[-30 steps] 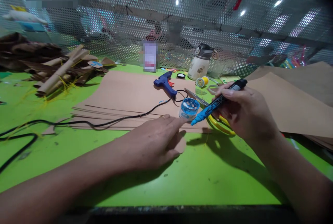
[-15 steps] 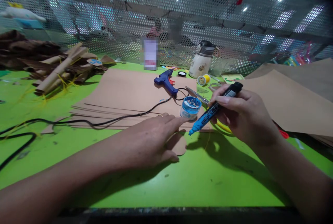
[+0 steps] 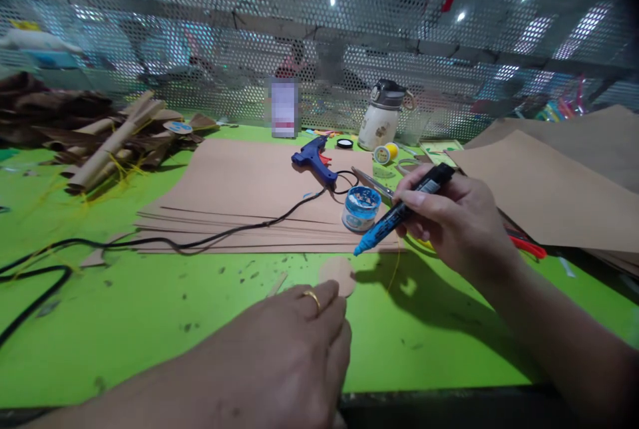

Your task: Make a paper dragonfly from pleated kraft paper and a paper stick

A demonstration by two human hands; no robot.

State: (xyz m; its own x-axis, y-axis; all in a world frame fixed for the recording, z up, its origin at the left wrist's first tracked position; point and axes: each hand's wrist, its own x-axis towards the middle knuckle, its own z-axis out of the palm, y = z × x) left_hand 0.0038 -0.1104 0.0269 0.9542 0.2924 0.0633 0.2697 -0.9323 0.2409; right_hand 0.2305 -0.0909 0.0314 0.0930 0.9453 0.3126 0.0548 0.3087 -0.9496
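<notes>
My right hand (image 3: 454,216) is closed around a black marker (image 3: 399,213), whose lower end is coated in blue paint and points down to the left. My left hand (image 3: 304,329) lies palm down with its fingers stretched out. Its fingertips rest at the near edge of a small rounded piece of brown paper (image 3: 338,275) on the table. Just left of the marker stands a glass jar (image 3: 360,209) smeared with blue paint inside. The marker's painted tip hovers over the area between jar and paper piece.
Behind the hands lies a stack of brown paper sheets (image 3: 239,169) with a blue glue gun (image 3: 315,159) and its black cord (image 3: 190,243). Scissors (image 3: 374,183), a yellow thread spool (image 3: 385,153) and a bottle (image 3: 382,116) stand nearby. Rolled brown paper (image 3: 112,143) is at left.
My left hand has drawn back from beside the jar toward the front edge, uncovering more of the rounded paper piece. My right hand with the marker has shifted slightly left.
</notes>
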